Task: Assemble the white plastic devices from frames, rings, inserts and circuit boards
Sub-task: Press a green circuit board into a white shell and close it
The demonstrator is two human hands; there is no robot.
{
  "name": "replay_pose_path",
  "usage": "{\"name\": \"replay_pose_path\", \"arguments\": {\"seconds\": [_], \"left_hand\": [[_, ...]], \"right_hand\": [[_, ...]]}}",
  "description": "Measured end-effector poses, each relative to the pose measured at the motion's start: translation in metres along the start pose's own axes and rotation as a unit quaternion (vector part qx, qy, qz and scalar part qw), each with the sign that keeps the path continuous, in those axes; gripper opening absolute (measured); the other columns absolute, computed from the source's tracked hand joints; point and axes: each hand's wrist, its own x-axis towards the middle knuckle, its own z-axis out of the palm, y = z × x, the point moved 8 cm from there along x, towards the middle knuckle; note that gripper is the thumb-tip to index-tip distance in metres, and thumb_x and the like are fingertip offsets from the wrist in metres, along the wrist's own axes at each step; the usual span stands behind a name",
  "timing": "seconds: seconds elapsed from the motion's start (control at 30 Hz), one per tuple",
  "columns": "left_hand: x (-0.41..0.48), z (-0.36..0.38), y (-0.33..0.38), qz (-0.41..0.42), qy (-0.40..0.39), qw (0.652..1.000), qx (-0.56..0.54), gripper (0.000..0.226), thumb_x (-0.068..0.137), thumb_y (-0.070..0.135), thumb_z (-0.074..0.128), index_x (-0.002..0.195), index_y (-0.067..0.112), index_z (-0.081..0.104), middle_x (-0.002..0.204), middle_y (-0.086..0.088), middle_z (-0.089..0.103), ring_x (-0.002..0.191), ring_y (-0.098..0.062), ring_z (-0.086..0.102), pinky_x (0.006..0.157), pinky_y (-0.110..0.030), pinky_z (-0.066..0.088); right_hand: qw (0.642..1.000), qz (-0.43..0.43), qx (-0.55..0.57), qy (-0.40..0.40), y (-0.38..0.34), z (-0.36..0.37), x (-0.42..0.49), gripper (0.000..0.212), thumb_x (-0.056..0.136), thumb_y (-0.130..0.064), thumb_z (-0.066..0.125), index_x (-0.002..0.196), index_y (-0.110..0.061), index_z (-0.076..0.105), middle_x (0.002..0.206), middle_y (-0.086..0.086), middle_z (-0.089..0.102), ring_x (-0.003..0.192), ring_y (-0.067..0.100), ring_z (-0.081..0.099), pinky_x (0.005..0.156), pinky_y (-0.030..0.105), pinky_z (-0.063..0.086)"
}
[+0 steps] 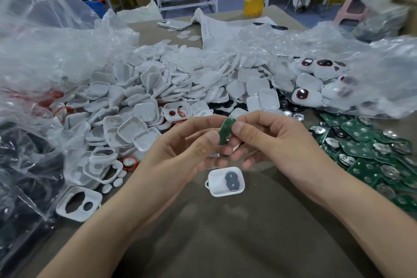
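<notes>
Forearms: both of mine reach in from 6 o'clock over the grey-brown table cover (pixel 225 244).
Left hand (pixel 180 149): fingers curled, thumb and fingertips pinching the lower left edge of the small green circuit board (pixel 226 131), which is held up at the centre.
Right hand (pixel 270 140): curled as well, thumb and forefinger pinching the same board's upper right edge; the other fingers fold beneath.
White rounded-square plastic housing (pixel 214 178): lies on the table just below my hands, toward 6 o'clock, open side up, touched by neither hand.
Grey two-lobed insert (pixel 232 180): sits inside that housing.
White plastic frame with two openings (pixel 96 197): at 8 o'clock, flat on the table beside a clear plastic bag (pixel 56 52).
Heap of white plastic shells (pixel 158 88): from 9 to 12 o'clock.
Red rings (pixel 129 162): among the shells at 9 o'clock.
Pile of green circuit boards (pixel 365 151): at 3 o'clock.
Finished white devices with dark, red-rimmed faces (pixel 309 95): at 2 o'clock.
Clear cup of yellow drink (pixel 255 0): far off at 12 o'clock.
</notes>
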Motion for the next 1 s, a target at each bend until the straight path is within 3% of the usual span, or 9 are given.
{"name": "replay_pose_path", "arguments": {"seconds": [0.07, 0.17, 0.27, 0.4, 0.47, 0.6, 0.77, 1.0], "left_hand": [[-0.002, 0.002, 0.005, 0.019, 0.004, 0.999, 0.038, 0.023, 0.095, 0.027, 0.066, 0.116, 0.021, 0.073, 0.113, -0.015, 0.073, 0.102, -0.028, 0.069, 0.086, -0.03, 0.055], [-0.008, -0.005, 0.014, 0.066, 0.044, 0.984, 0.16, 0.018, 0.09, 0.026, 0.073, 0.108, 0.028, 0.076, 0.105, -0.002, 0.077, 0.097, -0.015, 0.072, 0.084, -0.021, 0.054], [-0.022, -0.013, 0.023, 0.14, 0.055, 0.927, 0.343, 0.016, 0.089, 0.026, 0.073, 0.104, 0.031, 0.075, 0.111, 0.008, 0.073, 0.102, -0.013, 0.07, 0.089, -0.018, 0.052], [-0.033, -0.007, 0.02, 0.174, -0.006, 0.844, 0.507, 0.015, 0.094, 0.031, 0.071, 0.109, 0.031, 0.069, 0.114, 0.015, 0.065, 0.099, -0.002, 0.065, 0.086, -0.009, 0.042], [-0.033, -0.002, 0.017, 0.165, -0.037, 0.83, 0.531, 0.015, 0.096, 0.033, 0.069, 0.111, 0.033, 0.069, 0.115, 0.017, 0.062, 0.101, 0.0, 0.062, 0.087, -0.009, 0.04], [-0.033, 0.003, 0.014, 0.15, -0.068, 0.804, 0.571, 0.019, 0.097, 0.043, 0.06, 0.113, 0.038, 0.069, 0.118, 0.021, 0.059, 0.111, -0.008, 0.061, 0.091, -0.022, 0.047], [-0.032, 0.01, 0.007, 0.14, -0.089, 0.792, 0.587, 0.021, 0.095, 0.044, 0.059, 0.112, 0.037, 0.071, 0.119, 0.021, 0.059, 0.109, -0.007, 0.059, 0.091, -0.023, 0.045], [-0.03, 0.011, 0.003, 0.129, -0.093, 0.787, 0.595, 0.023, 0.096, 0.043, 0.057, 0.113, 0.036, 0.071, 0.119, 0.021, 0.059, 0.109, -0.006, 0.058, 0.091, -0.021, 0.044]], "right_hand": [[1.0, -0.015, -0.003, -0.003, -0.002, 0.001, 0.0, 0.023, 0.085, -0.028, 0.069, 0.098, -0.009, 0.073, 0.085, 0.015, 0.076, 0.071, 0.022, 0.074, 0.059, 0.024, 0.056], [0.998, -0.052, -0.045, 0.009, -0.007, -0.001, -0.003, 0.024, 0.084, -0.034, 0.068, 0.101, -0.018, 0.072, 0.087, 0.008, 0.075, 0.072, 0.019, 0.073, 0.062, 0.025, 0.057], [0.962, -0.126, -0.24, 0.031, -0.016, -0.011, -0.014, 0.017, 0.092, -0.042, 0.064, 0.108, -0.039, 0.066, 0.092, -0.01, 0.071, 0.078, 0.012, 0.068, 0.071, 0.02, 0.052], [0.886, -0.191, -0.421, -0.045, -0.016, -0.003, -0.028, 0.029, 0.091, -0.044, 0.056, 0.119, -0.046, 0.055, 0.107, -0.022, 0.062, 0.105, 0.005, 0.059, 0.079, 0.007, 0.044], [0.858, -0.188, -0.471, -0.086, -0.01, 0.001, -0.028, 0.04, 0.086, -0.051, 0.057, 0.125, -0.045, 0.052, 0.112, -0.027, 0.058, 0.111, -0.001, 0.054, 0.086, 0.007, 0.041], [0.823, -0.16, -0.522, -0.154, 0.0, 0.006, -0.027, 0.051, 0.081, -0.07, 0.057, 0.127, -0.053, 0.04, 0.121, -0.039, 0.045, 0.118, -0.01, 0.044, 0.098, 0.009, 0.034], [0.818, -0.168, -0.522, -0.173, 0.005, 0.011, -0.026, 0.049, 0.083, -0.06, 0.06, 0.128, -0.049, 0.045, 0.115, -0.034, 0.052, 0.114, -0.006, 0.048, 0.093, 0.003, 0.034], [0.824, -0.156, -0.516, -0.176, 0.009, 0.009, -0.025, 0.052, 0.082, -0.063, 0.059, 0.13, -0.05, 0.043, 0.116, -0.037, 0.05, 0.116, -0.006, 0.047, 0.093, 0.008, 0.037]]}}
